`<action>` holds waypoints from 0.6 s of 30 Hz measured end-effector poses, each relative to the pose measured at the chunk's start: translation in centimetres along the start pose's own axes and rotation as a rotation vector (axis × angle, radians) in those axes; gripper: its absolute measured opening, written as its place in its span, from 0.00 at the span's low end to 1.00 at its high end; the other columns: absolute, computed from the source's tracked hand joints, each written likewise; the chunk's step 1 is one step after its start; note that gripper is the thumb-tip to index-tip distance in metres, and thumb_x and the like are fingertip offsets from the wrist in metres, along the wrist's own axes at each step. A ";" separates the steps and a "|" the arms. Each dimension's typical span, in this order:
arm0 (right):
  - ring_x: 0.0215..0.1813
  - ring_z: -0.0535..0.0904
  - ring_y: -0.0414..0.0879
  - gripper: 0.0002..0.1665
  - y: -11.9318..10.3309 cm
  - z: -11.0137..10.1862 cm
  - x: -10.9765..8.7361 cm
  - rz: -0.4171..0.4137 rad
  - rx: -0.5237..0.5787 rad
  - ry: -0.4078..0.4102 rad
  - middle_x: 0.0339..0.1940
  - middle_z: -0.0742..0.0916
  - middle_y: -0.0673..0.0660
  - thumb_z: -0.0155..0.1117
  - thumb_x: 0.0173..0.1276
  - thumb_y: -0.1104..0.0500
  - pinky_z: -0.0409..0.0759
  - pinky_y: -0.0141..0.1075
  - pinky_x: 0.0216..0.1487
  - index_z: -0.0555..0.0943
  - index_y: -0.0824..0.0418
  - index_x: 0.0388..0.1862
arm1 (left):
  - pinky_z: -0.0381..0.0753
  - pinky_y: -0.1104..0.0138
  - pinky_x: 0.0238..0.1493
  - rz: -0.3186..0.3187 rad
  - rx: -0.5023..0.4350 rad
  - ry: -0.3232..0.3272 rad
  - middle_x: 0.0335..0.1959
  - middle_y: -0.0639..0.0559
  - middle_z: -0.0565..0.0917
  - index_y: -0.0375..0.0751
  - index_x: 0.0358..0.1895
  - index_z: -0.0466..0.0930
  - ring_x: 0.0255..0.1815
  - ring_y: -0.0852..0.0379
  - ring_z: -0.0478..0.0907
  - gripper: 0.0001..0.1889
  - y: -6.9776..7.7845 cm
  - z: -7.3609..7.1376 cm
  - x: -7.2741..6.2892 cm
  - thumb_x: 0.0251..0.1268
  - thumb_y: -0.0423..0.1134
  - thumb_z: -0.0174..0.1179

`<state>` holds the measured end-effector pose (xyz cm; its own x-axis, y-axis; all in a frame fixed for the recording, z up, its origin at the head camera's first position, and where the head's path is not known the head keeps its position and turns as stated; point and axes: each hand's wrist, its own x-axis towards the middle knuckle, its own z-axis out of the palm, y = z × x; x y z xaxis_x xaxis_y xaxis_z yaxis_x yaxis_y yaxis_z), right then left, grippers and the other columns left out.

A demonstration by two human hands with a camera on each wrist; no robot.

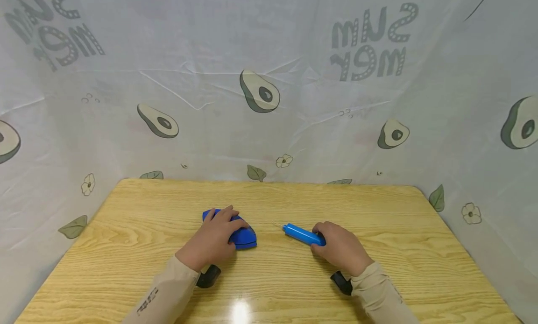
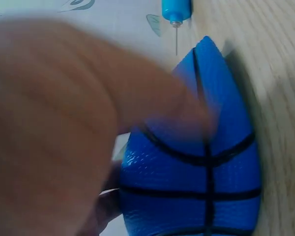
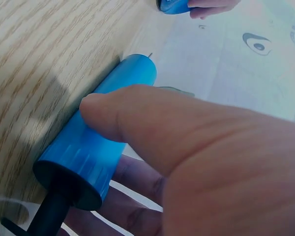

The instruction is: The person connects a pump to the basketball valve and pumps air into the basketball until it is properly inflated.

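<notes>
A deflated blue ball point(image 1: 245, 240) with black seam lines lies folded on the wooden table, its pointed end toward the right. My left hand point(image 1: 213, 242) grips it, fingers spread over the top and thumb on the near side; in the left wrist view the thumb blurs across the ball point(image 2: 167, 174). To the right, my right hand point(image 1: 341, 249) holds a blue hand pump point(image 1: 299, 233) around its barrel. A thin needle point(image 2: 176, 39) sticks out of the pump's tip and points toward the ball, a short gap away. The pump's black handle point(image 3: 51, 211) shows at the rear end.
The light wooden table point(image 1: 168, 200) ends at a far edge just beyond the hands. Behind and beside it hangs a pale curtain point(image 1: 218, 128) printed with avocados and flowers. A black wrist device point(image 1: 208, 276) sits under the left wrist, another point(image 1: 342, 283) under the right.
</notes>
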<state>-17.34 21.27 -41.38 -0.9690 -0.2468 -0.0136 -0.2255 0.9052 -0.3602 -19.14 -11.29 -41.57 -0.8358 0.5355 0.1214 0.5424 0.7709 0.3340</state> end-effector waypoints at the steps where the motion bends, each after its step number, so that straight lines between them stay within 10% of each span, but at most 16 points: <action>1: 0.33 0.76 0.42 0.16 0.0 0.0 0.0 0.000 -0.002 0.000 0.38 0.85 0.52 0.78 0.64 0.58 0.82 0.42 0.37 0.86 0.60 0.49 | 0.54 0.30 0.76 -0.006 -0.001 0.006 0.70 0.35 0.74 0.47 0.61 0.83 0.77 0.33 0.62 0.24 -0.1 0.1 0.0 0.60 0.31 0.70; 18: 0.33 0.75 0.42 0.18 0.0 0.3 0.0 -0.020 -0.033 0.004 0.38 0.84 0.53 0.77 0.65 0.59 0.81 0.43 0.36 0.85 0.61 0.51 | 0.70 0.35 0.69 -0.137 0.123 0.072 0.68 0.34 0.74 0.43 0.67 0.77 0.73 0.32 0.67 0.37 -0.7 1.0 0.1 0.51 0.45 0.80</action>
<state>-17.36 21.21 -41.63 -0.9647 -0.2635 -0.0026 -0.2479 0.9109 -0.3298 -19.53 -11.44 -42.76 -0.9039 0.4001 0.1511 0.4260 0.8734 0.2360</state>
